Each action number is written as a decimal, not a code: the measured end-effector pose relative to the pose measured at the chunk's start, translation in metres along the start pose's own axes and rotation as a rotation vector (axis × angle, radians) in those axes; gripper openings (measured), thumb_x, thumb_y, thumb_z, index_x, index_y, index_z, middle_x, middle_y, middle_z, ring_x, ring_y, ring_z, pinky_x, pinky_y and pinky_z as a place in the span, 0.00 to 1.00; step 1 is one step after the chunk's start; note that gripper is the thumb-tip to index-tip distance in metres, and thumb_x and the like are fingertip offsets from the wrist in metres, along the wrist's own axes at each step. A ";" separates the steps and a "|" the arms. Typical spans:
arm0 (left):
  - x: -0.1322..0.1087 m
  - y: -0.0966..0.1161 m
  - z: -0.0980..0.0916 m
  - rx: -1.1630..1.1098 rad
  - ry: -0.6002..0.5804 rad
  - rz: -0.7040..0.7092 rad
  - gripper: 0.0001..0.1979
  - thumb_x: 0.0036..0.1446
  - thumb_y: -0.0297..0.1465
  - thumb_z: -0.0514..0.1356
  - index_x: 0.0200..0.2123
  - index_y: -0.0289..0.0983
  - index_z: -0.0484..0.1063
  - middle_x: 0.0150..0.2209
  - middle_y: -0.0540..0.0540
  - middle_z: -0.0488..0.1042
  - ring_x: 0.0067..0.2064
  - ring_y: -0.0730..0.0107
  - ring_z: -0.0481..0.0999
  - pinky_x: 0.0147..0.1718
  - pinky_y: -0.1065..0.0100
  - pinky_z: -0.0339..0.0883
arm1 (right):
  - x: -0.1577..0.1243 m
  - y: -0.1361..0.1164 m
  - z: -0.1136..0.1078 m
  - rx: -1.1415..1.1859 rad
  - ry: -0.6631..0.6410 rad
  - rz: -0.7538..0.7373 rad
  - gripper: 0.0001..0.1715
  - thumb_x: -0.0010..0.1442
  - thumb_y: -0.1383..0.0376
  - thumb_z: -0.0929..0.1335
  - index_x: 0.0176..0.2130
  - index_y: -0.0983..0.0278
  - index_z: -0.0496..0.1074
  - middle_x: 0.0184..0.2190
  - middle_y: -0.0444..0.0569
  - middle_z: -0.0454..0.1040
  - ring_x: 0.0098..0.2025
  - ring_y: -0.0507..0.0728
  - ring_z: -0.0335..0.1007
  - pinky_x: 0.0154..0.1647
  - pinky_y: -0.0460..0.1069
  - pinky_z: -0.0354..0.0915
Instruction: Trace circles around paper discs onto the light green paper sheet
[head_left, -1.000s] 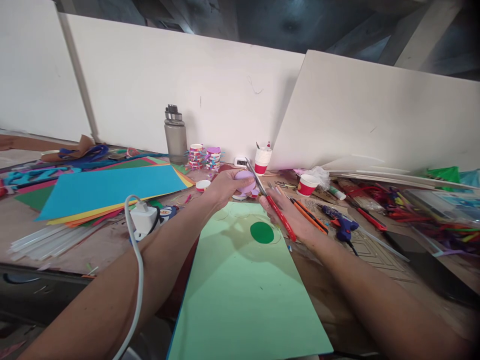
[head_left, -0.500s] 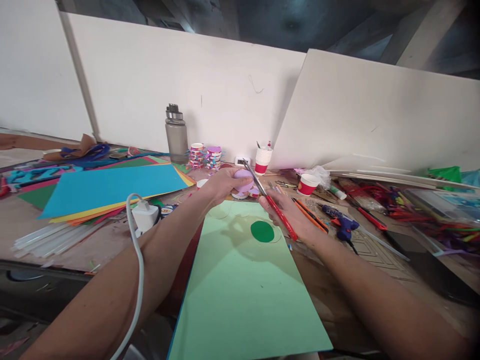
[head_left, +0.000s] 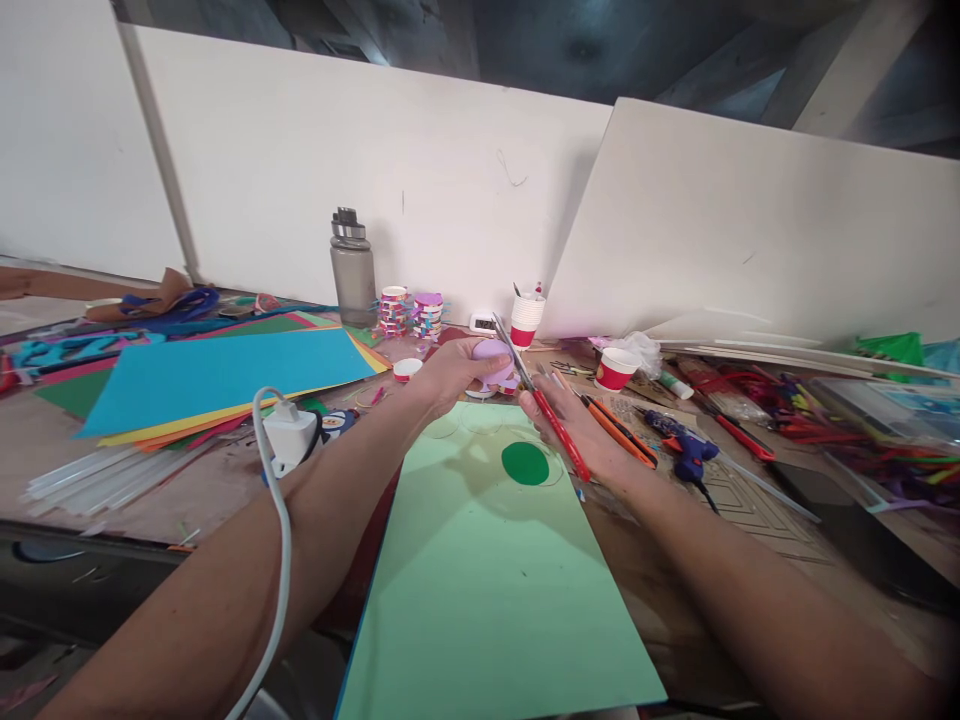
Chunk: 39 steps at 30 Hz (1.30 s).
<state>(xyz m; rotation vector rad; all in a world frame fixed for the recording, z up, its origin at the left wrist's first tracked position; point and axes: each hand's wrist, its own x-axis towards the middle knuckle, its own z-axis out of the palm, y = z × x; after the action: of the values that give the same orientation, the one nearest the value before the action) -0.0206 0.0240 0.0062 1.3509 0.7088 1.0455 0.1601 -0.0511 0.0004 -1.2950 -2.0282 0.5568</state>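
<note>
My left hand (head_left: 450, 375) is closed on a lilac piece of paper (head_left: 491, 360), held above the far end of a light green sheet (head_left: 487, 590). My right hand (head_left: 581, 435) grips red-handled scissors (head_left: 544, 405), whose blades meet the lilac paper. A dark green paper disc (head_left: 525, 463) lies on the green sheet just below both hands. Faint pencilled circles show around it.
Stacked coloured sheets (head_left: 217, 375) lie at left, with glue sticks (head_left: 97, 480) and a white charger and cable (head_left: 285, 440). A grey bottle (head_left: 352, 270), tape rolls (head_left: 409, 312) and red cups (head_left: 615, 368) stand at the back. A blue glue gun (head_left: 686, 450) and orange cutter (head_left: 619, 432) lie at right.
Both hands stay almost in place; the scissors and lilac paper shifted slightly as the blades work along the paper's edge.
</note>
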 end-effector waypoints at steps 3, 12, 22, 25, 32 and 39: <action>0.000 0.001 -0.001 0.018 -0.029 0.003 0.26 0.33 0.43 0.76 0.33 0.32 0.77 0.30 0.45 0.78 0.28 0.73 0.75 0.29 0.71 0.68 | -0.001 0.000 0.000 0.016 0.001 -0.003 0.25 0.64 0.42 0.58 0.33 0.60 0.61 0.31 0.45 0.66 0.34 0.55 0.61 0.37 0.51 0.60; 0.002 0.004 -0.009 0.081 -0.059 0.000 0.24 0.35 0.42 0.76 0.31 0.33 0.75 0.28 0.47 0.77 0.26 0.75 0.73 0.25 0.73 0.66 | -0.004 -0.004 -0.003 0.069 -0.021 0.037 0.25 0.63 0.42 0.61 0.31 0.60 0.59 0.28 0.42 0.62 0.28 0.52 0.56 0.29 0.48 0.57; 0.003 0.006 -0.009 -0.007 -0.010 -0.003 0.24 0.37 0.39 0.76 0.36 0.33 0.76 0.31 0.47 0.77 0.29 0.73 0.75 0.26 0.74 0.67 | -0.003 -0.004 -0.003 0.048 0.004 0.054 0.25 0.62 0.43 0.61 0.30 0.60 0.59 0.24 0.41 0.61 0.26 0.51 0.55 0.26 0.47 0.54; 0.002 0.005 -0.005 -0.053 0.020 0.010 0.24 0.35 0.39 0.77 0.33 0.32 0.75 0.30 0.47 0.77 0.30 0.73 0.75 0.27 0.73 0.68 | -0.002 -0.003 -0.002 0.039 0.000 0.048 0.24 0.63 0.43 0.61 0.30 0.60 0.59 0.25 0.42 0.62 0.27 0.52 0.56 0.27 0.48 0.55; 0.001 0.001 -0.003 0.002 -0.030 -0.039 0.27 0.33 0.42 0.76 0.34 0.31 0.76 0.31 0.44 0.78 0.31 0.70 0.76 0.29 0.71 0.69 | 0.000 0.005 0.001 0.013 -0.004 -0.009 0.21 0.65 0.46 0.60 0.34 0.60 0.61 0.30 0.43 0.64 0.31 0.53 0.60 0.34 0.50 0.60; 0.001 0.003 -0.007 0.041 -0.043 -0.026 0.26 0.34 0.42 0.76 0.35 0.33 0.76 0.32 0.46 0.78 0.33 0.70 0.77 0.29 0.72 0.69 | -0.003 -0.001 -0.002 0.063 -0.018 0.015 0.23 0.64 0.44 0.61 0.33 0.60 0.60 0.29 0.43 0.64 0.30 0.53 0.59 0.31 0.49 0.59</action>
<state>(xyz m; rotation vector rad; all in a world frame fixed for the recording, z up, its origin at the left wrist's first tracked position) -0.0268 0.0280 0.0088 1.3919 0.7181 0.9830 0.1615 -0.0543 0.0015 -1.2732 -2.0004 0.6369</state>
